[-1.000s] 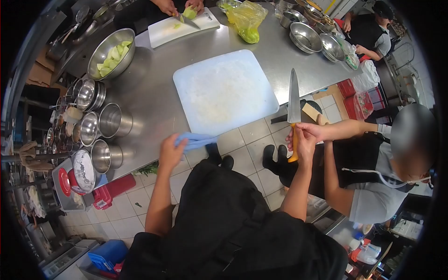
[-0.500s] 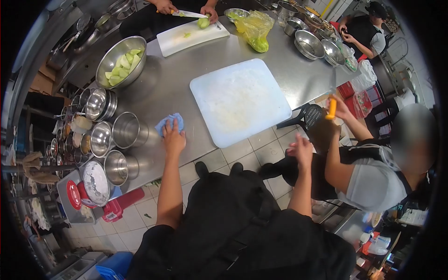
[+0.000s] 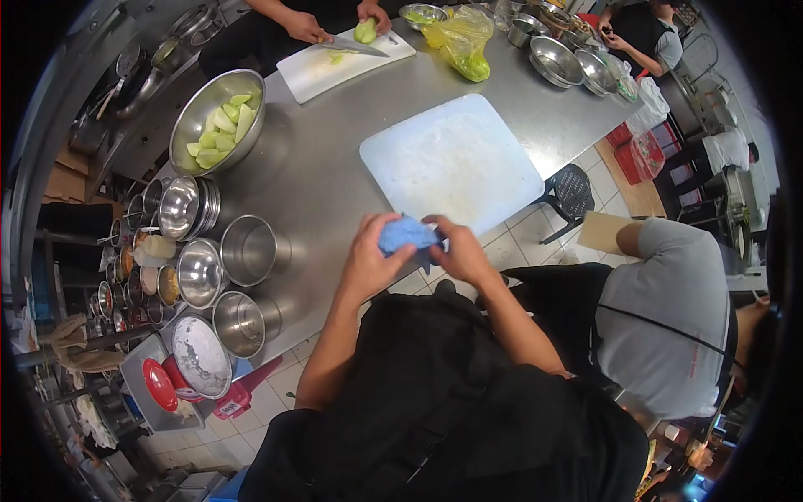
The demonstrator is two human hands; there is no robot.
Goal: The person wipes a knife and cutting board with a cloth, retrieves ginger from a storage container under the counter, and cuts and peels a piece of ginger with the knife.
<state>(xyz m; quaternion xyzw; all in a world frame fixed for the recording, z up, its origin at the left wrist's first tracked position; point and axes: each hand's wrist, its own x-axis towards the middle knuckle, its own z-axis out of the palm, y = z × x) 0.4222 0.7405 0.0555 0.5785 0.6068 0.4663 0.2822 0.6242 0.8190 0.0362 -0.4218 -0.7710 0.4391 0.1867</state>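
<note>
A crumpled blue cloth [image 3: 406, 235] is held between both hands at the near edge of the steel table. My left hand [image 3: 372, 255] grips its left side, thumb across the front. On the other side, my right hand [image 3: 458, 248] has its fingers curled round the cloth's right end. Just beyond the hands lies a large pale blue cutting board [image 3: 460, 159], whitish and stained in its middle, with nothing on it. Its near left corner is partly hidden by the hands and cloth.
Across the steel table [image 3: 326, 159], a person cuts green produce on a white board [image 3: 335, 65]. A bowl of green pieces [image 3: 219, 125] and metal pots [image 3: 248, 250] stand left. Another person in a grey shirt [image 3: 665, 322] is close at right, near a black stool [image 3: 571, 191].
My left hand has lifted the cloth off the table and brought it right, where my right hand has taken hold too. The knife passed to the nearby person is out of sight; that person has turned away.
</note>
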